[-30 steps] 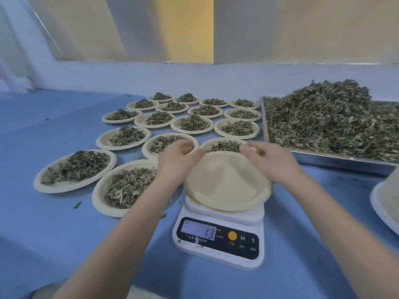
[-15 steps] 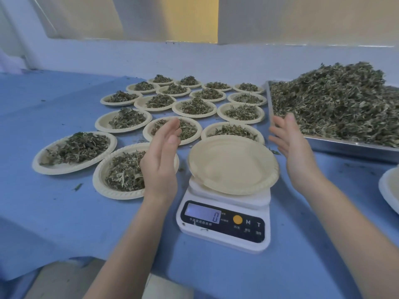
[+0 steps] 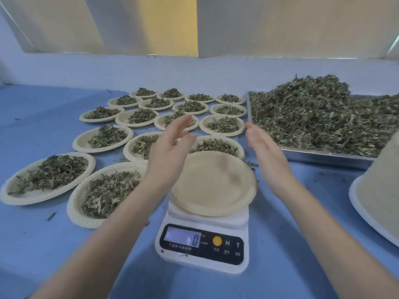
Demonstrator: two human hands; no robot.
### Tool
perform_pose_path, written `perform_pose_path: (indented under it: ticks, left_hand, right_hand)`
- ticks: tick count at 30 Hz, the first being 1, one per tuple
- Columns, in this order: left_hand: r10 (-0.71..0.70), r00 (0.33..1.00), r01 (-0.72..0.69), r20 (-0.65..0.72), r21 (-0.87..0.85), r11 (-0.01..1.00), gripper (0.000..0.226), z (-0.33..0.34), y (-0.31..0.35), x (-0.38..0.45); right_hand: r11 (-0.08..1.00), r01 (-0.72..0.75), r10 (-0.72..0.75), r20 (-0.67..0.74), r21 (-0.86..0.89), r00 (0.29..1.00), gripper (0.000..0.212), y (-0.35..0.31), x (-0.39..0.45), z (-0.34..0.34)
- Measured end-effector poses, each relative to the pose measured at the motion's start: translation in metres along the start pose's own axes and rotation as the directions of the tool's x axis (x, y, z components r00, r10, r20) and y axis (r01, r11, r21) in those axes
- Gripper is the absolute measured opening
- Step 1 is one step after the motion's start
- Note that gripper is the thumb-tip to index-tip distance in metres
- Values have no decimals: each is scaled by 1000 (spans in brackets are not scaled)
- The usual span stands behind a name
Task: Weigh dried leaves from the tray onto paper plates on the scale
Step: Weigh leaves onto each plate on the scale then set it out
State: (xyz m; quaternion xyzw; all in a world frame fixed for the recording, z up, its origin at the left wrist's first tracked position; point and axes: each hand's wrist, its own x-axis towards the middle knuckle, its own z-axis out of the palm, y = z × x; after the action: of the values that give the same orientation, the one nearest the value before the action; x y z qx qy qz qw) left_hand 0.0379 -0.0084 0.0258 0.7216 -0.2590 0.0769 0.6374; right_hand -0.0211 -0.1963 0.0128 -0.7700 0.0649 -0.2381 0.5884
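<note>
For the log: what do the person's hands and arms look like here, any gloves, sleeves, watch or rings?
Both the left hand and the right hand are bare: no gloves. Both forearms are uncovered as far as the frame shows, with no sleeve edge in view. No watch, bracelet or band shows at either wrist. No rings are apparent, though the fingers are motion-blurred, so small ones cannot be ruled out.

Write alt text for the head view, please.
An empty plate sits on a scale reading 0, with open left hand and right hand raised over it. Filled plates lie left; a leaf tray right.
</note>
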Motion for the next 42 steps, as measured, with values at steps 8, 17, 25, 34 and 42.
perform_pose_path:
  ticks: [8,17,25,34,42]
  left_hand:
    - [-125,770,-357,626,584,729,54,97,47,106]
    - [-363,645,-102,673,546,832,53,148,15,154]
    - [-422,691,32,587,559,829,47,177,-11,171]
    - [-396,646,-172,653,630,757,23,183,-14,168]
    - [-387,601,-500,699,707,500,28,210,-7,148]
  right_hand:
    - [738,-153,84,-135,-657,987,51,-9,81,-45]
    - [190,-578,565,-393,-793,726,70,59,136,-96]
    - [433,-211,350,-52,-876,935,43,52,185,-81]
    - [470,-195,434,33,-861,900,58,45,153,-110]
    - [303,-262,655,1,-916,756,102,40,139,-95]
